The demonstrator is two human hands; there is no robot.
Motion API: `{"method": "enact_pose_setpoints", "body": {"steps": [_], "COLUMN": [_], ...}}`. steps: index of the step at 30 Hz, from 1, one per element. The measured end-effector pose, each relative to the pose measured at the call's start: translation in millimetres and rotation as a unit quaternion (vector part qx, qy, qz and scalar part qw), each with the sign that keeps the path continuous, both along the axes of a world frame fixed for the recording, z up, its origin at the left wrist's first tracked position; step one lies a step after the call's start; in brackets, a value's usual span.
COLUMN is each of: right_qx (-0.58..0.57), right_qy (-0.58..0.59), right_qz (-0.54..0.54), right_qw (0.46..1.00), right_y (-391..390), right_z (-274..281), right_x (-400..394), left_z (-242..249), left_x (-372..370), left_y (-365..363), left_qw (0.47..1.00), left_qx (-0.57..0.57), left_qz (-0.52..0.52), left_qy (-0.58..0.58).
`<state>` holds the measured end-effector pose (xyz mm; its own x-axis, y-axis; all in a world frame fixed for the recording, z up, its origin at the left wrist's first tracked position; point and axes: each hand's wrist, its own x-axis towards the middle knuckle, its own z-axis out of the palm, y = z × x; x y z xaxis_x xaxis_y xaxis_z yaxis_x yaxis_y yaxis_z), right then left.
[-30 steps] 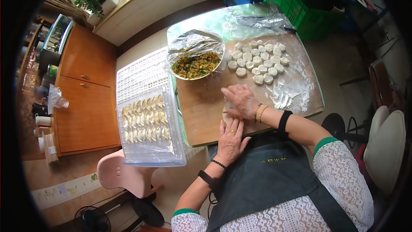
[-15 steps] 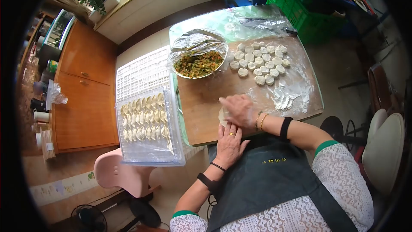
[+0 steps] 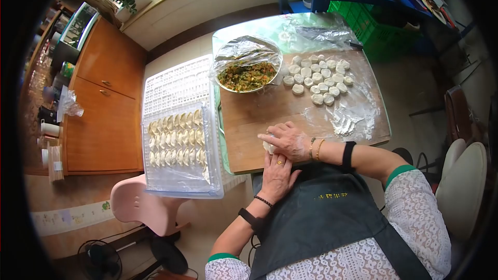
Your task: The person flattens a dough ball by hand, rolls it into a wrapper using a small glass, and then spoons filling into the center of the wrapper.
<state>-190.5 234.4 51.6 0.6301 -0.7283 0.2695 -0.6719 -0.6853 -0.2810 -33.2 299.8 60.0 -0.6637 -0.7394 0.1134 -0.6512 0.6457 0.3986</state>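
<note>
A piece of pale dough (image 3: 268, 147) lies on the wooden board (image 3: 241, 145) near its front edge, mostly hidden by my hands. My right hand (image 3: 288, 141) rests over it with the fingers stretched to the left, and flour whitens the skin. Just below, my left hand (image 3: 278, 176) lies flat, its fingertips at the dough's near edge and its thumb apart. Several small floured dough discs (image 3: 318, 81) are grouped at the board's far right. Loose flour (image 3: 350, 122) is spread nearer to me.
A bowl of chopped filling (image 3: 247, 77), partly under plastic film, stands at the board's far left. Left of the board, a tray (image 3: 179, 182) holds rows of dumplings (image 3: 176, 137), beside a white lattice rack (image 3: 176, 85). A pink chair (image 3: 142, 202) sits below the tray.
My right hand has shifted and turned on the dough, its fingers now pointing more to the left. Less of the dough shows. My left hand stays nearly in place; the whole view has tilted slightly.
</note>
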Motion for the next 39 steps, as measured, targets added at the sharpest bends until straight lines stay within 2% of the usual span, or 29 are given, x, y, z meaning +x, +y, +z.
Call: {"method": "enact_pose_setpoints", "body": {"steps": [4, 7, 8, 11, 12, 16, 19, 24, 27, 31, 35, 36, 39], "right_qx": [0.061, 0.048, 0.089, 0.064, 0.059, 0.073, 0.009, 0.042, 0.044, 0.051, 0.036, 0.030, 0.088], "right_qy": [-0.016, 0.013, 0.036, -0.080, -0.110, -0.048, -0.016, -0.015, -0.056, -0.120, -0.001, 0.036, 0.022], "right_qz": [-0.114, -0.191, -0.210, -0.239, -0.205, -0.100, -0.103, -0.203, -0.236, -0.097, 0.028, -0.002, -0.118], "right_qw": [0.991, 0.980, 0.973, 0.965, 0.971, 0.991, 0.995, 0.978, 0.969, 0.987, 0.999, 0.999, 0.989], "right_y": [-32.2, -53.8, -61.2, -59.9, -54.8, -11.7, 8.1, -32.4, -44.9, -35.8, -8.8, -10.2, -37.1], "right_z": [4.9, 0.2, -4.5, -5.1, 1.9, 22.6, -0.7, 1.1, -7.0, 8.2, 10.3, 10.2, 16.0], "right_x": [12.3, 9.9, 6.1, -5.1, -7.1, 2.7, 6.7, -6.2, -15.7, -9.7, 22.1, 26.7, 34.8], "left_z": [-4.6, -0.1, -1.7, -0.8, -0.2, -3.7, -7.5, -4.9, -6.7, -2.0, -9.2, -9.4, -7.8], "left_x": [4.7, 4.4, 5.5, 8.4, 8.6, 11.6, 13.8, 14.1, 17.4, 21.2, 23.7, 25.5, 27.2], "left_y": [2.0, -1.3, -1.2, 1.7, 3.0, 2.4, 4.0, 1.7, -0.7, 2.5, 4.3, 5.8, 8.8], "left_qw": [1.000, 1.000, 1.000, 0.998, 0.996, 0.999, 1.000, 0.999, 0.999, 0.996, 0.998, 0.998, 0.999], "left_qx": [-0.007, 0.001, 0.010, 0.003, -0.003, -0.014, 0.000, -0.016, 0.002, -0.022, 0.020, 0.033, 0.029], "left_qz": [0.004, 0.007, 0.009, 0.034, 0.044, 0.033, 0.025, 0.032, 0.038, 0.060, 0.049, 0.045, 0.046], "left_qy": [-0.003, 0.013, 0.019, 0.060, 0.077, 0.040, -0.001, 0.006, 0.039, 0.056, 0.015, 0.000, 0.003]}}
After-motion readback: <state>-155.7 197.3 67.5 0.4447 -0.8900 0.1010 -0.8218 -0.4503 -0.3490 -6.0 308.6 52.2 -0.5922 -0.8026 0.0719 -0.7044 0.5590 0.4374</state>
